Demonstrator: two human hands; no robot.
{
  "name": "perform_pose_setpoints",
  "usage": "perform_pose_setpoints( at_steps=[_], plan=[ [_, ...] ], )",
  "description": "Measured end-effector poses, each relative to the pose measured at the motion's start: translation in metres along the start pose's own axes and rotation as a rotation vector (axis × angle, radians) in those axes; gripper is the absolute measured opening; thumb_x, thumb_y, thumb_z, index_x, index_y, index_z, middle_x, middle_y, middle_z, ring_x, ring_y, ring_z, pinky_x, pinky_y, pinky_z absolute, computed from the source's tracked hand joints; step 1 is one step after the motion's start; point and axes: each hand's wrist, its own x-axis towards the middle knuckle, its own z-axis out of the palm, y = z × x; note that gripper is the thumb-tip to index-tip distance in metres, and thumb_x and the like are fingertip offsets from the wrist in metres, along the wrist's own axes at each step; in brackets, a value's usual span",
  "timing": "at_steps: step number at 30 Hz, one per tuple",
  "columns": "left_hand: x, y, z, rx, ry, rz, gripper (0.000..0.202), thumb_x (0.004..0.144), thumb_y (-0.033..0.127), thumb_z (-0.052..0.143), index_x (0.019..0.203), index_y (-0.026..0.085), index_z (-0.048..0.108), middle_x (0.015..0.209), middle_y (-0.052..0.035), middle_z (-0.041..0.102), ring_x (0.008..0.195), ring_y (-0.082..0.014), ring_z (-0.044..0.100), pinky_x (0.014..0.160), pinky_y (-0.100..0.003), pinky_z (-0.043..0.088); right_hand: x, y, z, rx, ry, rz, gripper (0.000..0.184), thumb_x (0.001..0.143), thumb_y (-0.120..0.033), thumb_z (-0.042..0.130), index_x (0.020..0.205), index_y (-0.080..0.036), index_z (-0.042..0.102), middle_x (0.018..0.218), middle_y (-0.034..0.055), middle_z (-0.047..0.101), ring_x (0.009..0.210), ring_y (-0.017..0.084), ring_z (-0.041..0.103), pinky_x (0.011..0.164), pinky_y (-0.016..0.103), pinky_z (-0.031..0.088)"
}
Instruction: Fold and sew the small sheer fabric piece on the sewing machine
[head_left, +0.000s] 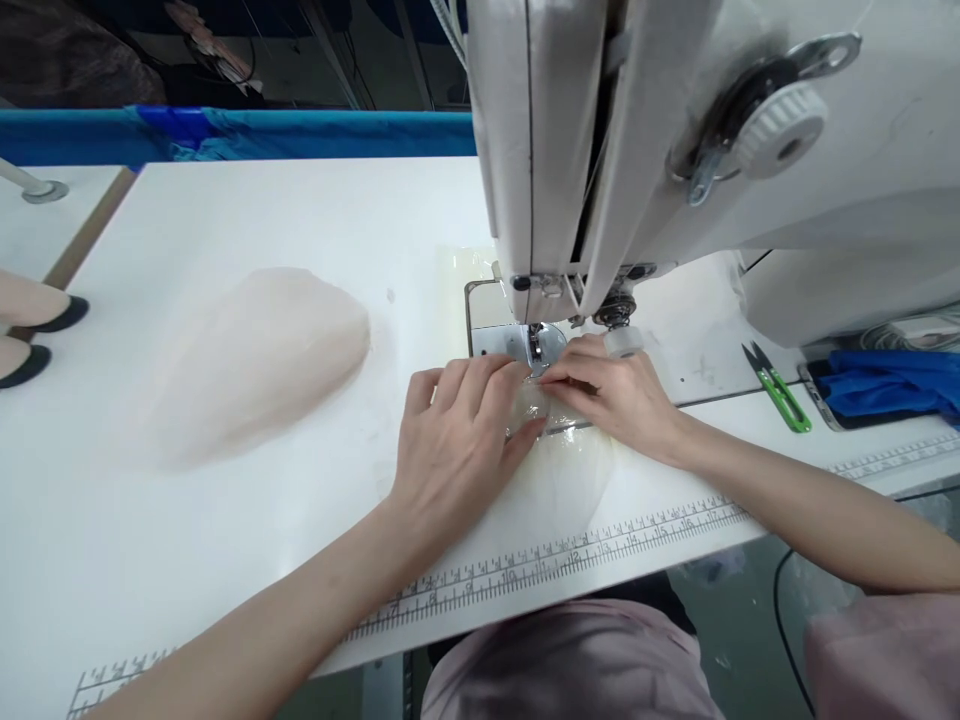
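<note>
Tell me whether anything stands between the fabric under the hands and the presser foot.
Nothing visible does. The left hand lies flat on the pale fabric piece, and the right hand seems to pinch its edge right at the presser foot. The green snips lie apart, off to the right.

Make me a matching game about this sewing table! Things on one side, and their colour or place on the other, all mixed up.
Things:
1. snips
2. fabric pile
3. cloth
4. fabric piece

Colour or place:
A. pale pink, left of the hands
B. held at the presser foot by the left hand and right hand
C. green handles
D. blue, far right

Pairs: 1-C, 2-A, 3-D, 4-B
</note>
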Motion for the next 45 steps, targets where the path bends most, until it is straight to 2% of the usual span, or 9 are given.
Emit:
perform_pose_setpoints(
  at_steps=[2, 7, 10, 17, 24, 28, 31, 37, 45],
  plan=[
    [0.0, 0.003, -0.002, 0.089, 0.035, 0.1, 0.025, 0.086, 0.024, 0.062, 0.109, 0.014, 0.059, 0.11, -0.0102, 0.068, 0.098, -0.0265, 0.061, 0.08, -0.04, 0.038, 0.002, 0.0, 0.0, -0.034, -0.01, 0.027, 0.018, 0.093, -0.022, 0.054, 0.088, -0.02, 0.071, 0.084, 0.0023, 0.069, 0.082, 0.017, 0.059, 0.075, 0.031, 0.038],
    [-0.004, 0.009, -0.005, 0.165, -0.011, 0.248, 0.023, 0.091, 0.019, 0.057, 0.113, 0.014, 0.062, 0.111, -0.0037, 0.071, 0.097, -0.0213, 0.063, 0.084, -0.04, 0.038, 0.007, 0.003, -0.002, -0.091, 0.014, 0.072, 0.016, 0.091, -0.024, 0.057, 0.084, -0.018, 0.069, 0.082, 0.0029, 0.068, 0.08, 0.017, 0.059, 0.074, 0.031, 0.037],
    [-0.006, 0.008, -0.006, 0.145, -0.064, 0.234, 0.028, 0.093, 0.022, 0.055, 0.119, 0.013, 0.061, 0.12, -0.004, 0.068, 0.102, -0.0214, 0.062, 0.084, -0.041, 0.038, 0.005, 0.004, -0.002, -0.195, 0.061, 0.021, 0.016, 0.092, -0.025, 0.055, 0.088, -0.018, 0.069, 0.084, 0.0025, 0.068, 0.076, 0.016, 0.058, 0.074, 0.031, 0.036],
    [-0.001, 0.002, -0.005, 0.116, -0.075, 0.205, 0.03, 0.095, 0.023, 0.053, 0.123, 0.016, 0.059, 0.119, -0.0034, 0.068, 0.107, -0.0225, 0.062, 0.086, -0.042, 0.035, -0.009, -0.002, -0.006, -0.545, 0.154, -0.295, 0.025, 0.091, -0.011, 0.047, 0.099, -0.018, 0.07, 0.083, 0.0013, 0.07, 0.075, 0.015, 0.055, 0.072, 0.032, 0.03],
    [-0.004, 0.006, -0.007, 0.147, -0.093, 0.199, 0.034, 0.096, 0.029, 0.05, 0.125, 0.013, 0.057, 0.122, -0.0088, 0.066, 0.111, -0.023, 0.061, 0.089, -0.043, 0.034, -0.01, -0.005, -0.007, -0.613, 0.083, -0.309, 0.029, 0.09, -0.011, 0.044, 0.105, -0.013, 0.068, 0.089, 0.0048, 0.07, 0.083, 0.019, 0.054, 0.071, 0.035, 0.029],
    [-0.004, 0.006, -0.005, 0.156, -0.101, 0.183, 0.037, 0.097, 0.033, 0.048, 0.125, 0.012, 0.057, 0.121, -0.0103, 0.066, 0.113, -0.0241, 0.061, 0.091, -0.044, 0.033, -0.007, -0.003, -0.006, -0.637, 0.08, -0.316, 0.028, 0.09, -0.012, 0.043, 0.099, -0.013, 0.07, 0.089, 0.0065, 0.071, 0.086, 0.02, 0.055, 0.073, 0.036, 0.03],
    [-0.001, 0.004, -0.002, 0.16, -0.101, 0.174, 0.037, 0.097, 0.034, 0.048, 0.125, 0.011, 0.058, 0.122, -0.0104, 0.066, 0.114, -0.0242, 0.06, 0.091, -0.044, 0.033, -0.005, -0.001, -0.006, -0.666, 0.066, -0.309, 0.028, 0.09, -0.013, 0.043, 0.092, -0.013, 0.07, 0.091, 0.0085, 0.07, 0.088, 0.021, 0.054, 0.075, 0.036, 0.031],
    [0.002, 0.001, 0.002, 0.151, -0.093, 0.172, 0.038, 0.096, 0.033, 0.048, 0.126, 0.013, 0.057, 0.123, -0.0097, 0.065, 0.114, -0.0243, 0.06, 0.092, -0.044, 0.034, -0.004, 0.0, -0.007, -0.688, 0.037, -0.285, 0.029, 0.091, -0.013, 0.043, 0.104, -0.012, 0.068, 0.093, 0.009, 0.069, 0.09, 0.022, 0.052, 0.075, 0.037, 0.03],
    [0.002, 0.0, 0.005, 0.128, -0.08, 0.159, 0.037, 0.096, 0.034, 0.048, 0.127, 0.014, 0.056, 0.123, -0.0096, 0.065, 0.114, -0.0244, 0.06, 0.093, -0.045, 0.034, -0.004, 0.001, -0.006, -0.684, 0.038, -0.286, 0.028, 0.091, -0.013, 0.044, 0.105, -0.01, 0.068, 0.091, 0.0091, 0.068, 0.089, 0.022, 0.051, 0.075, 0.037, 0.03]
  ],
)
